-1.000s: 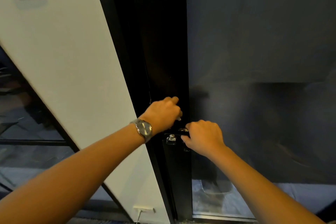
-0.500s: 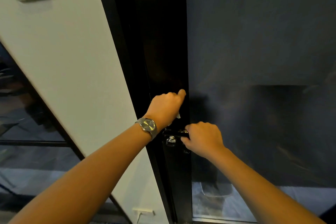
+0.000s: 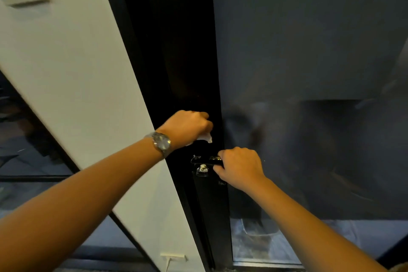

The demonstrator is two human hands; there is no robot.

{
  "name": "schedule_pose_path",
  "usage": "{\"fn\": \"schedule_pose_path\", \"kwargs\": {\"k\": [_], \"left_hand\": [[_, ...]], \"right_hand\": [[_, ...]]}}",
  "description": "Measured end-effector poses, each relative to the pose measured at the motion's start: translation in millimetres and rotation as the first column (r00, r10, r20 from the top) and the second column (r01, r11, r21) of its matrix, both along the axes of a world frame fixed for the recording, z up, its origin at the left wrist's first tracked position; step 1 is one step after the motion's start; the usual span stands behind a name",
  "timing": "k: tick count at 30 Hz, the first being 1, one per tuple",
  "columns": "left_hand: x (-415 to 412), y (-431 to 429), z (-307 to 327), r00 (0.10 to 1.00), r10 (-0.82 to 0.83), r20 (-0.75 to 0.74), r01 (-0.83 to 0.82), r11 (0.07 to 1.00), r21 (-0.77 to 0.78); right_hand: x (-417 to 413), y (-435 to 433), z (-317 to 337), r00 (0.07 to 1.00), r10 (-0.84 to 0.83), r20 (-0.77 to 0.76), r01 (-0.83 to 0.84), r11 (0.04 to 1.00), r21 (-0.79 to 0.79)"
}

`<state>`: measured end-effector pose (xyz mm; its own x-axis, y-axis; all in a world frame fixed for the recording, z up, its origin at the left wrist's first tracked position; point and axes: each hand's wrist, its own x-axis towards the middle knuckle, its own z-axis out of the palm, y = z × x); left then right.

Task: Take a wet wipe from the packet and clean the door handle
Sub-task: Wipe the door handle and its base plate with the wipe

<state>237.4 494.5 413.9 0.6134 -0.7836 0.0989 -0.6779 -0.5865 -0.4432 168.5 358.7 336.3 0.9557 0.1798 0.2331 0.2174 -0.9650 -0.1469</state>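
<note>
Wipe in clenched left hand has lifted to 11 o'clock of door handle; right hand still grips it, wiping paused.

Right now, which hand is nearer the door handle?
Right. The right hand grips the door handle at its right end; the left hand, clutching the wet wipe, is above it, apart.

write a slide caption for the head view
Left hand presses a wet wipe on the door frame; right hand grips the handle.
</note>
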Motion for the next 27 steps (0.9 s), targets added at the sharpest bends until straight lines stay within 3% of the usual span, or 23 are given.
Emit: {"fn": "schedule_pose_path", "kwargs": {"k": [7, 14, 22, 27], "left_hand": [[-8.8, 6.4, -27.3, 0.988, -0.151, -0.039, 0.150, 0.988, -0.019], [-3.9, 11.3, -15.9, 0.984, -0.167, -0.064, 0.167, 0.986, -0.012], [-8.8, 11.3, -25.5, 0.993, -0.053, -0.107, 0.048, 0.998, -0.043], [-17.9, -9.7, -29.3, 0.999, -0.030, -0.021, 0.032, 0.991, 0.133]], "right_hand": [[1.3, -0.4, -0.3, 1.000, -0.010, 0.009, 0.010, 1.000, -0.010], [0.9, -0.5, -0.7, 1.000, -0.001, 0.020, 0.001, 1.000, -0.006], [1.5, 10.2, -32.5, 0.990, -0.092, -0.109, 0.124, 0.934, 0.336], [8.3, 14.8, -46.0, 0.984, -0.107, -0.139, 0.156, 0.897, 0.414]]}}
